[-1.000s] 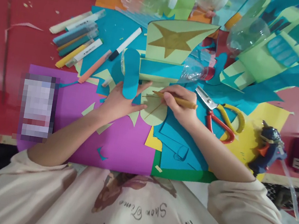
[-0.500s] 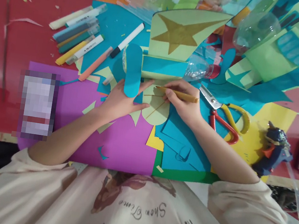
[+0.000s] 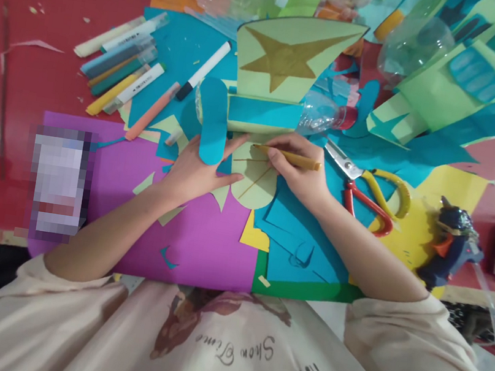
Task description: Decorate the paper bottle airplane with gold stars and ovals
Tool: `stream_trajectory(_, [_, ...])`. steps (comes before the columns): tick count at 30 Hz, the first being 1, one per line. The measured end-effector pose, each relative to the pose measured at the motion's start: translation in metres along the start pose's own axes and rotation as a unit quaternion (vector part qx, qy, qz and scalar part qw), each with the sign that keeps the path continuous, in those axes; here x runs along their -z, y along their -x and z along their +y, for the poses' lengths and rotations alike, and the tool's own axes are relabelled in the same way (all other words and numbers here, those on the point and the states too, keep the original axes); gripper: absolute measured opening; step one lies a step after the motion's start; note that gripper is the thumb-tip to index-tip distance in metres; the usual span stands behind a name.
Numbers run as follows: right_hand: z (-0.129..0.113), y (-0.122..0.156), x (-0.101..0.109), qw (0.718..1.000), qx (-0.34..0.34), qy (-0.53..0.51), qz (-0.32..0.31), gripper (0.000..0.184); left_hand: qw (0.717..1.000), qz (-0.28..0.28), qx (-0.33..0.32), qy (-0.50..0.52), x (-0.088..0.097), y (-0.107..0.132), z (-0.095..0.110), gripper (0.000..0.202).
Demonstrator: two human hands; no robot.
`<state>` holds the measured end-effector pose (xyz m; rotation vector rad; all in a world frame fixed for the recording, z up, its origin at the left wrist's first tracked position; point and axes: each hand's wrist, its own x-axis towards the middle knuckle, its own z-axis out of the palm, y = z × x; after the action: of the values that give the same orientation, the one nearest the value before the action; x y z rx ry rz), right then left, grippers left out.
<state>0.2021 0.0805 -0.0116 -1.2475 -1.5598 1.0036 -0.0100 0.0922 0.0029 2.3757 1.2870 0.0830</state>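
My right hand (image 3: 299,167) grips a brown marker (image 3: 300,160), its tip on a pale green paper piece (image 3: 254,183) with a rounded end. Brown lines cross that piece. My left hand (image 3: 201,169) lies with fingers spread at the paper's left edge, partly under a blue rounded strip (image 3: 215,122). Just beyond my hands lies a plastic bottle (image 3: 318,114) with a red cap, wrapped in green and blue paper. A pale green fin (image 3: 297,56) with a brown star stands on the bottle.
Scissors (image 3: 359,183) with red and yellow handles lie right of my right hand. Several markers (image 3: 125,68) are at the left. A glue gun (image 3: 452,247) rests on yellow paper at the right. Another paper-covered bottle (image 3: 441,103) lies at the far right. A blurred-out rectangular object (image 3: 59,182) is at the left.
The whole view has shifted slightly, so most things sit a little further left. The marker stays in my right hand on the green paper; my left hand keeps its place.
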Motion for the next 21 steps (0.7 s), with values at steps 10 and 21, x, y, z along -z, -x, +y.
stream_trajectory(10, [0.0007,-0.0001,-0.0015,1.0,0.005,0.004,-0.006,0.029,1.0,0.007,-0.013,-0.005,-0.001,0.0,-0.0049,0.064])
stream_trajectory(21, [0.0005,0.0001,-0.0016,1.0,0.013,0.003,0.006,0.027,1.0,0.007,-0.009,0.004,-0.0012,0.0006,-0.0039,0.063])
